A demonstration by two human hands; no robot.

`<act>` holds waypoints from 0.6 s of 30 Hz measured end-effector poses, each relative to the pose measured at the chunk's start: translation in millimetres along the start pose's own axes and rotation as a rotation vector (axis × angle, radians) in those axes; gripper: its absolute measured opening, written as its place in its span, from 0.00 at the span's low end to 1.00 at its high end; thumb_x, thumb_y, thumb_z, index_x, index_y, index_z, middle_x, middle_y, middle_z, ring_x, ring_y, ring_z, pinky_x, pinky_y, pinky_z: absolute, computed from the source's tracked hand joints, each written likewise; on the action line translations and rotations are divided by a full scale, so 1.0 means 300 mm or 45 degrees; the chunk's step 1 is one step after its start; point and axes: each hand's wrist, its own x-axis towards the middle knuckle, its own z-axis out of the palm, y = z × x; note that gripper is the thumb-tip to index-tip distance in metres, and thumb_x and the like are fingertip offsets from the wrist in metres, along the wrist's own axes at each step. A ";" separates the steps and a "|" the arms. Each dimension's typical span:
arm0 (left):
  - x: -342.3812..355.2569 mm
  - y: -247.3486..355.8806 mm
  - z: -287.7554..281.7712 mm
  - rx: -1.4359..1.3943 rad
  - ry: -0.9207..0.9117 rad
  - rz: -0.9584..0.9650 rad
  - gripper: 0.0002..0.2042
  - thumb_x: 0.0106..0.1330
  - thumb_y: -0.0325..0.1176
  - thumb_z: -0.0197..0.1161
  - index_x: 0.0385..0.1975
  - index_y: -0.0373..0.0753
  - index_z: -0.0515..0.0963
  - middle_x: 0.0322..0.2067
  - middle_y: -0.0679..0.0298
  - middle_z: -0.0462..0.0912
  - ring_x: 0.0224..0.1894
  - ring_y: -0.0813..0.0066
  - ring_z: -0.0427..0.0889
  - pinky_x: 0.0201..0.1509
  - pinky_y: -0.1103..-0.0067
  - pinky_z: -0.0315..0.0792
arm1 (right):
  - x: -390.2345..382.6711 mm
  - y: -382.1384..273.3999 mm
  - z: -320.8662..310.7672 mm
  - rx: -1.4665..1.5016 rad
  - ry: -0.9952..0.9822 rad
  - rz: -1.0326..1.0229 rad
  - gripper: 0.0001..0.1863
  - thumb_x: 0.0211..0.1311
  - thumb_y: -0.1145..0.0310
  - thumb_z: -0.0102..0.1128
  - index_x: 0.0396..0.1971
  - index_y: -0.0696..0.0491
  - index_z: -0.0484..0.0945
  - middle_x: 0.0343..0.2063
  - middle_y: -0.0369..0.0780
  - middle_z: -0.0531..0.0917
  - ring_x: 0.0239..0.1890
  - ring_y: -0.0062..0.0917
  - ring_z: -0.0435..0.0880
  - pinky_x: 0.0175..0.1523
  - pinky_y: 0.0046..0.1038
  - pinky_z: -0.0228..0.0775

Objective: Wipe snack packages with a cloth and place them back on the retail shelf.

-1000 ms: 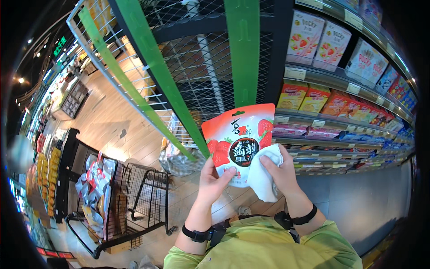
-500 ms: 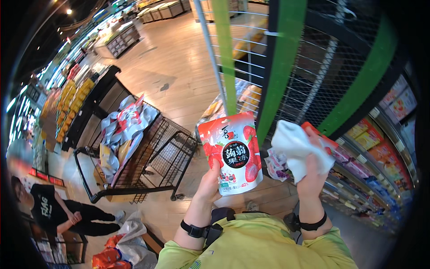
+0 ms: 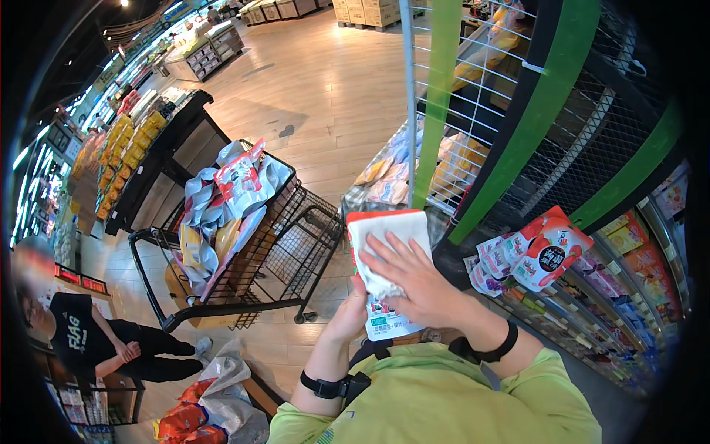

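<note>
My left hand (image 3: 347,314) grips a red-and-white jelly pouch (image 3: 386,325) by its left side, thumb along the front edge. Over the pouch's upper front lies a white cloth (image 3: 407,222). My right hand (image 3: 423,288) rests flat on that cloth, fingers spread, pressing it against the pouch. Most of the strawberry print is hidden; a red strip of the top edge and the lower front show. To the right, more red strawberry pouches (image 3: 549,255) hang at the shelf end, beside purple-and-white ones (image 3: 488,280).
A black wire cart (image 3: 296,244) with crumpled silver-and-red packaging (image 3: 240,181) stands at left. A green-striped mesh rack (image 3: 510,140) rises ahead. Stocked shelves (image 3: 636,251) line the right. A person in black (image 3: 85,340) stands at lower left near red-and-clear bags (image 3: 214,399) on the floor.
My right hand has brought the cloth left from beside the shelf onto the pouch front. Its fingers are now spread flat. The view has shifted, uncovering the pouches at right.
</note>
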 end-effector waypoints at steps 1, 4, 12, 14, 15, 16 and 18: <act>-0.015 0.020 -0.014 -0.028 -0.015 -0.076 0.36 0.67 0.60 0.25 0.64 0.35 0.50 0.60 0.55 0.63 0.62 0.65 0.63 0.63 0.70 0.62 | 0.032 0.011 0.009 0.040 0.028 0.003 0.36 0.56 0.61 0.53 0.66 0.43 0.52 0.68 0.40 0.50 0.68 0.46 0.47 0.65 0.54 0.40; -0.052 0.058 -0.075 -0.109 -0.064 -0.140 0.34 0.68 0.58 0.27 0.63 0.35 0.53 0.56 0.57 0.68 0.59 0.67 0.67 0.63 0.71 0.61 | 0.123 0.054 0.047 0.163 0.101 0.030 0.30 0.64 0.57 0.45 0.65 0.42 0.54 0.66 0.41 0.54 0.68 0.46 0.48 0.66 0.51 0.39; -0.166 0.155 -0.283 -0.242 0.226 0.210 0.32 0.69 0.57 0.28 0.63 0.36 0.53 0.57 0.56 0.68 0.55 0.65 0.73 0.57 0.70 0.70 | 0.217 0.133 0.104 1.766 0.592 0.529 0.27 0.70 0.54 0.36 0.58 0.59 0.63 0.56 0.45 0.70 0.58 0.29 0.69 0.62 0.30 0.59; -0.172 0.177 -0.320 -0.321 0.293 0.215 0.32 0.69 0.57 0.29 0.63 0.36 0.53 0.57 0.55 0.68 0.55 0.63 0.73 0.57 0.68 0.70 | 0.224 0.004 0.127 1.332 0.512 0.250 0.27 0.69 0.55 0.37 0.59 0.59 0.62 0.58 0.46 0.68 0.61 0.32 0.66 0.64 0.33 0.54; -0.180 0.173 -0.349 -0.370 0.274 0.201 0.32 0.69 0.57 0.31 0.62 0.36 0.53 0.58 0.54 0.67 0.57 0.60 0.70 0.59 0.65 0.68 | 0.231 -0.051 0.148 0.890 0.454 -0.016 0.27 0.69 0.56 0.37 0.59 0.59 0.61 0.59 0.48 0.65 0.63 0.35 0.63 0.66 0.37 0.49; -0.177 0.166 -0.377 -0.363 0.269 0.207 0.32 0.69 0.57 0.31 0.62 0.36 0.53 0.58 0.54 0.67 0.57 0.60 0.70 0.59 0.65 0.68 | 0.240 -0.066 0.182 0.429 0.283 -0.347 0.28 0.66 0.56 0.42 0.61 0.56 0.61 0.63 0.47 0.60 0.66 0.40 0.54 0.68 0.44 0.39; -0.174 0.142 -0.429 -0.228 0.174 0.334 0.33 0.68 0.59 0.32 0.62 0.36 0.55 0.58 0.52 0.65 0.59 0.56 0.68 0.60 0.61 0.66 | 0.251 -0.222 0.254 -0.123 -0.037 -0.407 0.31 0.56 0.54 0.53 0.62 0.37 0.62 0.66 0.36 0.57 0.68 0.38 0.51 0.67 0.53 0.35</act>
